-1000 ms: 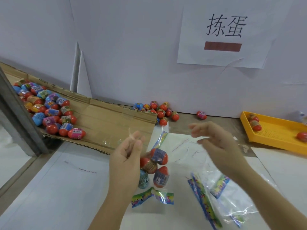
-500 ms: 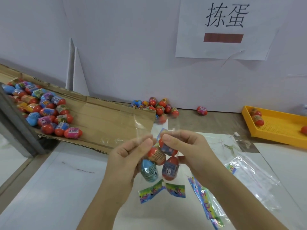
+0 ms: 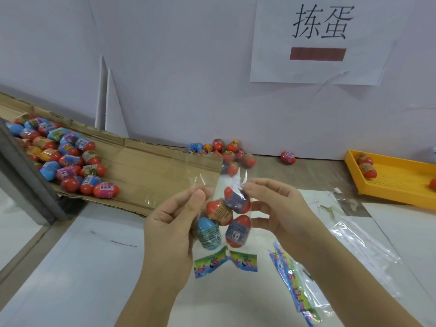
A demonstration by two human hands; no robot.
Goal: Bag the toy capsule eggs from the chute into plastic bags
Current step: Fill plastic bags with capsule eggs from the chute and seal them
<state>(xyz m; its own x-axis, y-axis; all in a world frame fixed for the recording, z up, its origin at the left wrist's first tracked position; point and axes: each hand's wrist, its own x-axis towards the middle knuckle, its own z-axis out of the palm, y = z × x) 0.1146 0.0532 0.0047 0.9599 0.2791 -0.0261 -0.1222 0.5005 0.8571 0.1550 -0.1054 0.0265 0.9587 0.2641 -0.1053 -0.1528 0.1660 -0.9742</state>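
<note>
right hand (image 3: 280, 208) moved in to left hand (image 3: 174, 225); both now pinch top of plastic bag (image 3: 238, 181), four capsule eggs (image 3: 220, 212) inside, hanging between hands.

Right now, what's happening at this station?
A person is bagging toy eggs. The left hand and right hand pinch the upper edges of a clear plastic bag, held up with four capsule eggs inside. More loose eggs wait on the cardboard chute; spare bags lie at the right.
</note>
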